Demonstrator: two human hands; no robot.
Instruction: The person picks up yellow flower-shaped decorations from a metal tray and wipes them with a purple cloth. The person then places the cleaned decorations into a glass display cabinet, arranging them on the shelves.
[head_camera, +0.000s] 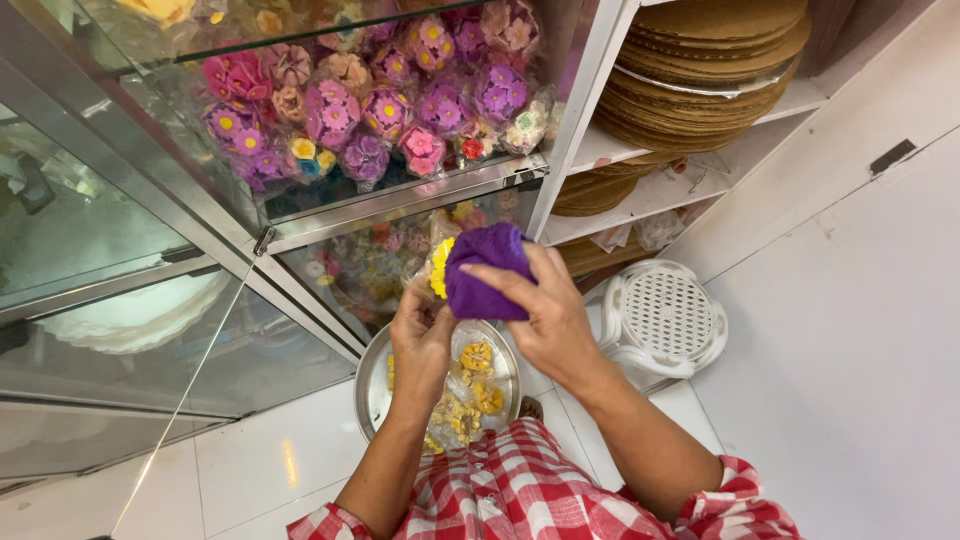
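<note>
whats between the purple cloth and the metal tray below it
In the head view, the left hand sits between the purple cloth and the metal tray, holding a clear bag with a yellow flower against the cloth. The right hand grips the cloth.

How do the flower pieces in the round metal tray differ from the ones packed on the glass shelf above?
The flowers in the metal tray are mostly yellow; the shelf flowers are mainly purple and pink with yellow centres. The tray ones lie loosely heaped low beside the person, while the shelf ones sit crowded in clear wrapping behind glass. Both look like small decorative flowers.
</note>
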